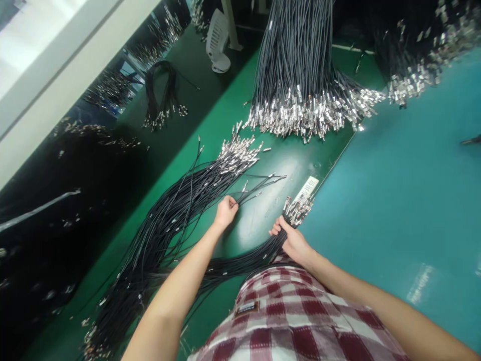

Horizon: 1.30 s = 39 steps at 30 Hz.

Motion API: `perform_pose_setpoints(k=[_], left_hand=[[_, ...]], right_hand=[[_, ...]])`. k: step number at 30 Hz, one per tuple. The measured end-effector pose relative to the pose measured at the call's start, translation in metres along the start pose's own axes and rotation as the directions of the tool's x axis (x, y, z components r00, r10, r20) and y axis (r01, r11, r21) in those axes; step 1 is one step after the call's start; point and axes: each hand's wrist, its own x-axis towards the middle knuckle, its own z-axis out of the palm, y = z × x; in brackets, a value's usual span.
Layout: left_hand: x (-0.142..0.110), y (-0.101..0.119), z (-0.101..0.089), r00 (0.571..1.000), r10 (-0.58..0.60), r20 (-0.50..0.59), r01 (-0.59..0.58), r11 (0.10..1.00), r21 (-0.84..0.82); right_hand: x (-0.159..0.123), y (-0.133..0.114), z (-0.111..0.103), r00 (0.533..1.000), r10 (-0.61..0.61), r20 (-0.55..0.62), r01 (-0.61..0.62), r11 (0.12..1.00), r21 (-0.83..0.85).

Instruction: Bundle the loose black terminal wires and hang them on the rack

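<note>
My left hand pinches several thin black cables near their metal-tipped ends, which point to the upper right. Beside it on the green table lies a long, loose pile of black cables with silver connectors gathered at its far end. Near the table's edge, my right hand is wrapped round a thick bundle of black cables. Silver connectors stick out of the top of that fist, and the bundle trails left across my front.
A large mass of hanging black cables with silver ends stands at the back. A small white fan is on the table's far side. A white label sticks near the table edge. Blue-green floor lies to the right.
</note>
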Motion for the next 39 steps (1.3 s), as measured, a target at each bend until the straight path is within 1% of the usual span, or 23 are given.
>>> perform_pose_setpoints(k=[3, 5, 6, 8, 11, 13, 15, 17, 19, 23, 26, 27, 29, 31, 32, 33, 34, 35, 36, 37, 38, 39], left_hand=[[-0.015, 0.001, -0.011, 0.999, 0.024, -0.025, -0.029, 0.973, -0.230], [-0.036, 0.005, -0.016, 0.999, 0.035, -0.027, -0.042, 0.930, -0.366], [-0.050, 0.008, -0.016, 0.999, 0.038, -0.024, -0.045, 0.918, -0.395], [-0.083, 0.015, -0.013, 0.998, 0.055, -0.027, -0.061, 0.918, -0.391], [-0.132, 0.026, 0.001, 0.995, 0.102, -0.011, -0.101, 0.945, -0.310], [-0.155, 0.032, 0.012, 0.989, 0.145, 0.040, -0.128, 0.953, -0.274], [-0.166, 0.036, 0.020, 0.976, 0.182, 0.117, -0.146, 0.953, -0.265], [-0.166, 0.036, 0.025, 0.962, 0.199, 0.189, -0.146, 0.955, -0.259], [-0.159, 0.035, 0.025, 0.951, 0.193, 0.240, -0.131, 0.958, -0.254], [-0.147, 0.033, 0.022, 0.947, 0.149, 0.285, -0.065, 0.957, -0.284], [-0.147, 0.034, 0.021, 0.951, 0.105, 0.292, -0.013, 0.953, -0.303], [-0.147, 0.035, 0.021, 0.953, 0.102, 0.284, -0.014, 0.955, -0.296], [-0.146, 0.040, 0.021, 0.964, 0.124, 0.235, -0.060, 0.963, -0.264], [-0.142, 0.046, 0.021, 0.973, 0.153, 0.171, -0.109, 0.964, -0.243], [-0.138, 0.049, 0.022, 0.972, 0.164, 0.166, -0.117, 0.959, -0.258], [-0.134, 0.052, 0.022, 0.965, 0.173, 0.199, -0.108, 0.948, -0.301], [-0.129, 0.055, 0.022, 0.944, 0.183, 0.274, -0.073, 0.927, -0.367], [-0.124, 0.058, 0.022, 0.905, 0.197, 0.377, -0.010, 0.897, -0.443], [-0.120, 0.059, 0.021, 0.851, 0.216, 0.479, 0.069, 0.858, -0.510], [-0.117, 0.060, 0.019, 0.796, 0.234, 0.559, 0.153, 0.815, -0.559], [-0.115, 0.060, 0.017, 0.759, 0.239, 0.606, 0.226, 0.775, -0.589], [-0.114, 0.060, 0.014, 0.746, 0.229, 0.625, 0.283, 0.740, -0.610]], right_hand=[[0.000, 0.000, 0.000, 1.000, 0.018, -0.021, -0.018, 1.000, 0.011], [-0.001, -0.001, 0.001, 1.000, 0.018, -0.021, -0.017, 1.000, 0.021], [-0.002, -0.001, 0.002, 1.000, 0.015, -0.016, -0.014, 0.999, 0.029], [-0.003, -0.002, 0.003, 1.000, 0.008, 0.002, -0.008, 0.999, 0.044], [-0.005, -0.002, 0.004, 1.000, -0.013, 0.012, 0.013, 0.999, 0.040], [-0.005, -0.002, 0.003, 0.999, -0.018, -0.037, 0.018, 1.000, -0.009], [-0.004, 0.000, -0.001, 0.993, -0.027, -0.116, 0.019, 0.998, -0.066], [-0.002, 0.002, -0.005, 0.987, -0.046, -0.155, 0.031, 0.995, -0.094], [-0.001, 0.004, -0.009, 0.986, -0.067, -0.152, 0.054, 0.995, -0.089], [0.001, 0.005, -0.011, 0.988, -0.073, -0.137, 0.063, 0.995, -0.076], [0.001, 0.003, -0.008, 0.986, -0.054, -0.157, 0.045, 0.997, -0.060], [0.001, 0.003, -0.007, 0.985, -0.049, -0.165, 0.041, 0.998, -0.050], [-0.002, 0.001, -0.004, 0.985, -0.049, -0.166, 0.042, 0.998, -0.045], [-0.007, -0.001, 0.002, 0.990, -0.052, -0.133, 0.042, 0.996, -0.076], [-0.010, -0.003, 0.006, 0.994, -0.050, -0.102, 0.040, 0.994, -0.103], [-0.013, -0.004, 0.011, 0.997, -0.046, -0.062, 0.037, 0.990, -0.135], [-0.016, -0.006, 0.017, 0.999, -0.039, -0.020, 0.035, 0.983, -0.178], [-0.019, -0.009, 0.023, 0.999, -0.036, 0.021, 0.040, 0.972, -0.234], [-0.020, -0.012, 0.030, 0.997, -0.046, 0.057, 0.061, 0.952, -0.301], [-0.021, -0.016, 0.036, 0.993, -0.069, 0.091, 0.099, 0.922, -0.375], [-0.021, -0.020, 0.041, 0.987, -0.096, 0.130, 0.145, 0.881, -0.451], [-0.021, -0.023, 0.045, 0.977, -0.116, 0.177, 0.192, 0.833, -0.519]])
